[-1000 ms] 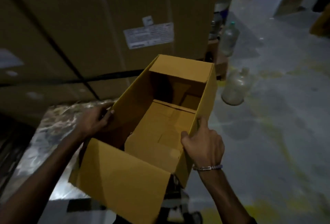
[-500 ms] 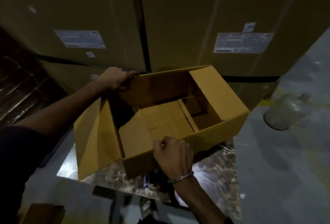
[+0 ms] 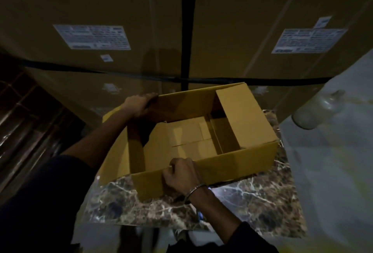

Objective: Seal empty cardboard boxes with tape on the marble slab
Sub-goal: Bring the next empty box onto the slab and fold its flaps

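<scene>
Head view. Dim storeroom. Marble slab: polished, dark brown with white veining, rectangular. On it sits the cardboard box, open-topped, plain tan corrugated board, bottom flaps folded flat inside, right end flap tilted inward. Behind the box: large cartons, matte brown, white printed labels, black strapping. Right of the box: grey concrete floor, with a clear glass jug lying on it. Left hand grips the box's far rim, fingers curled over. Right hand, metal bracelet at wrist, grips the near rim.
</scene>
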Motion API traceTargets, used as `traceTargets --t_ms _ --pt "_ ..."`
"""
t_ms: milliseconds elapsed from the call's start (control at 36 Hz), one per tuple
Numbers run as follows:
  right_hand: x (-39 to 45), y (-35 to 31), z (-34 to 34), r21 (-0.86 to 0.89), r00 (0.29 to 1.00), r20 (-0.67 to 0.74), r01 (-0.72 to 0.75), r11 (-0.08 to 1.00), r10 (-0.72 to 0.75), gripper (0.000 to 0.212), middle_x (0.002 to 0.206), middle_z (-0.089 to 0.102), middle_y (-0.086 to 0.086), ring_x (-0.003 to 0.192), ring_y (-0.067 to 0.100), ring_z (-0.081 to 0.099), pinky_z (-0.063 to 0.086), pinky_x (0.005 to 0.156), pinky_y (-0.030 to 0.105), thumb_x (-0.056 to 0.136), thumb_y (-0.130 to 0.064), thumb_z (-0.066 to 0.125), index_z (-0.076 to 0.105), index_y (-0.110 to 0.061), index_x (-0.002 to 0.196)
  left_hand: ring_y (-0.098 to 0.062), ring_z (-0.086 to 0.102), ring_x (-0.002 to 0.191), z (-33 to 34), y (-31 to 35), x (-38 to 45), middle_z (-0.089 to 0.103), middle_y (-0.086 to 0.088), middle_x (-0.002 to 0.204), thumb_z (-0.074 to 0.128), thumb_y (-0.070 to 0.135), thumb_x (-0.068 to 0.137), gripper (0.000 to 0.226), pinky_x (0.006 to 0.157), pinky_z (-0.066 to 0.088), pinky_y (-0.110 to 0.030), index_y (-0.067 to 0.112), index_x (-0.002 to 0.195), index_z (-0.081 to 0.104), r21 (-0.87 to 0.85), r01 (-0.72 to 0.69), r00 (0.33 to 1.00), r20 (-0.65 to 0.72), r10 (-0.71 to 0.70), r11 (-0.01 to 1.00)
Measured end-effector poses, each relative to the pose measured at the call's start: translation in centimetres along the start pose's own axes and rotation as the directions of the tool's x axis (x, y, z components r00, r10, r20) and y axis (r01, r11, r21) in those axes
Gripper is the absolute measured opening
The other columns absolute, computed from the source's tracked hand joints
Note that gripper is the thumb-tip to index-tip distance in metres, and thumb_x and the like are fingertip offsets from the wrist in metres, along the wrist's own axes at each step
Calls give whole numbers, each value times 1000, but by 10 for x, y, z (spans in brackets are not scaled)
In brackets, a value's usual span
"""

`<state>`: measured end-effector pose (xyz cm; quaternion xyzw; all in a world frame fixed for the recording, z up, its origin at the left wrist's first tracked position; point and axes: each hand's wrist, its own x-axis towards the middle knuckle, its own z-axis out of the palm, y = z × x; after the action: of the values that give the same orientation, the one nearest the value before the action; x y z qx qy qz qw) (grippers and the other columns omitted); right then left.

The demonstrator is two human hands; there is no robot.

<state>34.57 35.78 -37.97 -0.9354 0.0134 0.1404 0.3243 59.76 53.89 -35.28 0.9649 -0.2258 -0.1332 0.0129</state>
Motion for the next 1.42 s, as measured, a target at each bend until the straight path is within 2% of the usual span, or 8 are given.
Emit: traceTargets --t_ms 167,333,528,667,972,1083,1250,1417 --pt "2 22 -16 119 999 -16 -35 992 37 56 65 68 -9 62 3 62 56 69 26 89 -65 51 71 -28 127 -31 19 161 51 -30 -44 26 -15 172 45 36 111 59 128 20 -49 20 165 30 -234 -45 976 -217 -7 971" --pt "5 84 -68 143 879 -428 -162 976 209 20 71 70 -12 65 7 65 48 58 26 97 -47 65 76 -31 100 -29 15 162 111 -7 -150 27 -11 172 41 62 105 70 125 23 -56 23 163 36 -542 183 840 -347 -417 820" --pt "27 161 -111 -242 818 -513 -427 871 259 86 154 42 13 143 35 34 40 106 56 79 -79 64 50 -24 144 -43 41 146 180 23 -226 44 -20 160 38 96 84 109 117 35 -68 15 157 42 -829 485 564 54 -824 278" --pt "32 176 -119 -226 815 -415 -523 822 404 119 169 7 18 154 41 7 20 117 64 71 -86 65 14 -28 161 -44 48 140 175 38 -235 49 -20 156 66 56 99 82 114 40 -60 8 159 36 -923 326 405 333 -852 -206" --pt "32 176 -116 -210 824 -430 -488 847 369 90 165 21 17 152 40 13 24 116 65 80 -56 70 33 -23 154 -33 64 115 82 81 -254 65 -19 131 70 23 102 67 96 51 -45 20 162 40 -987 29 205 -151 -967 161" --pt "28 176 -125 -138 838 -438 -420 897 325 79 164 29 13 151 38 20 27 115 63 84 -53 68 40 -22 151 -22 67 113 64 108 -252 67 -3 125 71 39 98 62 93 55 -39 29 155 49 -912 -15 406 -380 -831 409" --pt "13 186 -149 -19 809 -507 -357 934 299 83 156 43 10 142 35 38 31 113 64 83 -74 53 46 -21 146 -13 44 148 98 131 -215 47 18 159 49 85 89 70 115 43 -52 47 148 52 -658 185 855 -258 -450 730" --pt "-22 215 -161 -50 869 -293 -430 901 399 138 170 -3 5 155 36 5 20 120 64 54 -103 55 10 -27 161 -11 7 162 132 148 -211 26 16 170 33 85 91 80 123 29 -61 38 154 51 -531 310 848 -220 -482 789"
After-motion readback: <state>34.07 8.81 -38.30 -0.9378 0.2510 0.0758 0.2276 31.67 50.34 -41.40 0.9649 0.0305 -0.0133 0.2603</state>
